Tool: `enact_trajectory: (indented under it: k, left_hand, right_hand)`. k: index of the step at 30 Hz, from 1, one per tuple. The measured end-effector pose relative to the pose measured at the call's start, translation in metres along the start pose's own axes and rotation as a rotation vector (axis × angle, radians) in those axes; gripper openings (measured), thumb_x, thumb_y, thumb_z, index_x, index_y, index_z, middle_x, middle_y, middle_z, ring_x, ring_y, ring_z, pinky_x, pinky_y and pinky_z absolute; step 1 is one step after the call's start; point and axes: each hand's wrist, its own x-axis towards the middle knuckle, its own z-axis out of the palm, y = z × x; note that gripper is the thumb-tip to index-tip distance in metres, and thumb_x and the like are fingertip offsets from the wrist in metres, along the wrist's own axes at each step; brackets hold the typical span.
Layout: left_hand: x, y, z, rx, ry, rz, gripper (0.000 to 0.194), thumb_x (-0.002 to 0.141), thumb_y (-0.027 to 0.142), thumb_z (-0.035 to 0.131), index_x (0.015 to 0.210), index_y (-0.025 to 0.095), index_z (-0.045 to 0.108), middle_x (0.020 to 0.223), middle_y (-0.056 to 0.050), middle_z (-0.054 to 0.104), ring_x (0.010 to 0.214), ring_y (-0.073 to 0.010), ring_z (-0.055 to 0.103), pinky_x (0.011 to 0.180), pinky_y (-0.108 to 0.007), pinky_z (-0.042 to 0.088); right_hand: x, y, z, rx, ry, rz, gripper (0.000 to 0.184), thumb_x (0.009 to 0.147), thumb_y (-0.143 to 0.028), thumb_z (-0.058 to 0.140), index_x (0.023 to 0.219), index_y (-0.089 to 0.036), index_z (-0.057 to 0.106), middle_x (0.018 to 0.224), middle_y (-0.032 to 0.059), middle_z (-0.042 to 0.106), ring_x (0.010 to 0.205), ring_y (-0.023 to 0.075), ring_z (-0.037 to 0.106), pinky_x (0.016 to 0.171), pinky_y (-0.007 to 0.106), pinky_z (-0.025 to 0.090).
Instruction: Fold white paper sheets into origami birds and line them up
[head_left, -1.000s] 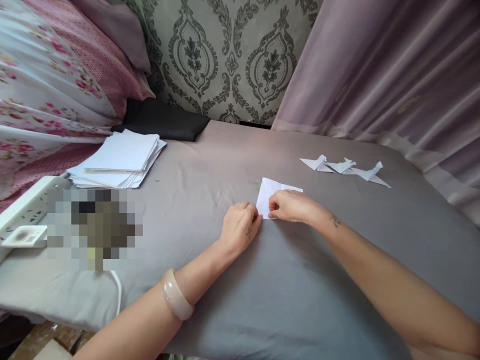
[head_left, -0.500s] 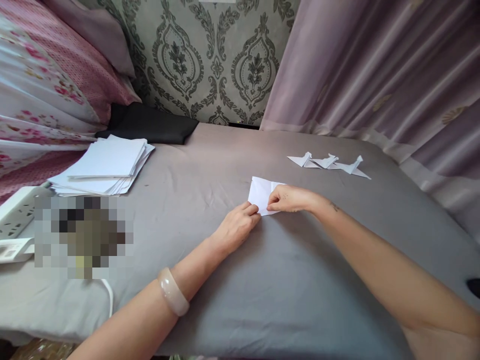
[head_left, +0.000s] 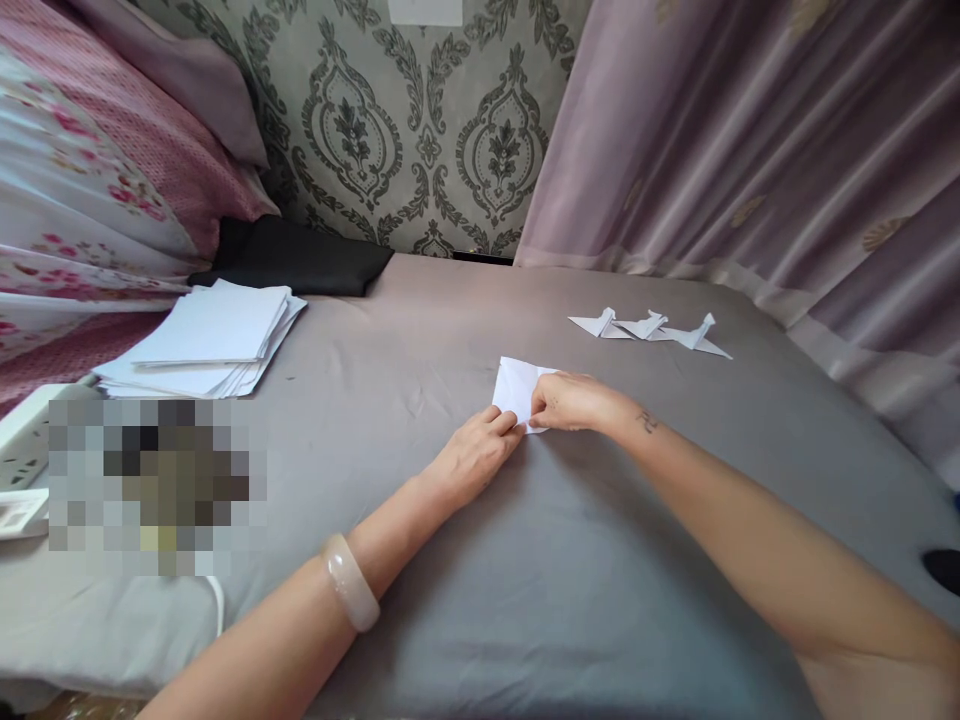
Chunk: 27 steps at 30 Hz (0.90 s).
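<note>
Folded paper point(head_left: 514, 382) under both hands, on the grey cloth surface point(head_left: 360, 400).
Right hand point(head_left: 574, 400): thumb and forefinger closed on the paper, remaining fingers curled. Left hand point(head_left: 476, 460): fingers bent together over the near-left corner; whether they pinch it cannot be told. Fingertips of the two hands nearly meet at the near edge. Paper: white, small, creased, lying nearly flat, right part covered by the hand. Both forearms reach in from the near side, converging; pale bangle point(head_left: 351, 583) on the left. Beyond, to the right: three folded paper figures point(head_left: 649, 326) in a row. Far left: white paper stack point(head_left: 210, 325), edges uneven, beside a black item point(head_left: 300, 258).
</note>
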Motion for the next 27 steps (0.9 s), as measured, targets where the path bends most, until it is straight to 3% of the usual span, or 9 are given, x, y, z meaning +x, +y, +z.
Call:
enact_trajectory:
  k: [5, 10, 16, 21, 27]
  left_hand:
    - [0.002, -0.001, -0.001, 0.035, -0.033, 0.010, 0.036, 0.094, 0.013, 0.031, 0.120, 0.010, 0.056, 0.096, -0.012, 0.056, 0.083, -0.0231, 0.047, 0.077, -0.036, 0.043]
    - [0.003, -0.001, 0.001, 0.071, -0.051, 0.007, 0.039, 0.093, 0.011, 0.034, 0.128, 0.009, 0.051, 0.097, -0.012, 0.056, 0.084, -0.0238, 0.048, 0.075, -0.036, 0.042]
    - [0.005, 0.000, 0.003, 0.092, -0.060, -0.006, 0.041, 0.092, 0.012, 0.037, 0.131, 0.015, 0.049, 0.096, -0.010, 0.056, 0.085, -0.0229, 0.048, 0.076, -0.035, 0.042]
    - [0.007, 0.002, -0.001, 0.106, -0.091, -0.020, 0.043, 0.091, 0.013, 0.040, 0.133, 0.015, 0.048, 0.096, -0.011, 0.056, 0.086, -0.0233, 0.048, 0.077, -0.035, 0.043]
    - [0.005, 0.003, 0.004, 0.167, -0.092, -0.025, 0.046, 0.092, 0.012, 0.037, 0.138, 0.017, 0.044, 0.102, -0.011, 0.053, 0.089, -0.0230, 0.048, 0.080, -0.036, 0.045]
  right_hand:
    - [0.007, 0.007, 0.002, 0.034, -0.005, 0.033, 0.014, 0.072, -0.030, 0.064, 0.075, -0.019, 0.073, 0.072, 0.0063, 0.068, 0.068, 0.0172, 0.061, 0.060, 0.025, 0.038]
    - [0.004, 0.037, 0.007, 0.153, 0.038, -0.054, 0.025, 0.078, -0.036, 0.053, 0.073, -0.018, 0.070, 0.060, -0.0011, 0.056, 0.055, 0.0113, 0.048, 0.051, 0.023, 0.030]
    - [-0.007, 0.060, 0.012, 0.264, 0.064, -0.153, 0.031, 0.077, -0.043, 0.053, 0.082, -0.016, 0.070, 0.068, -0.0019, 0.056, 0.060, 0.0103, 0.046, 0.054, 0.021, 0.032]
    - [-0.008, 0.055, 0.012, 0.264, 0.113, -0.223, 0.027, 0.080, -0.037, 0.053, 0.085, -0.017, 0.071, 0.076, -0.0004, 0.061, 0.066, 0.0110, 0.049, 0.059, 0.021, 0.033]
    - [-0.010, 0.029, 0.009, 0.171, 0.246, -0.226, 0.016, 0.082, -0.025, 0.056, 0.075, -0.019, 0.069, 0.078, 0.0023, 0.063, 0.069, 0.0124, 0.052, 0.062, 0.023, 0.030]
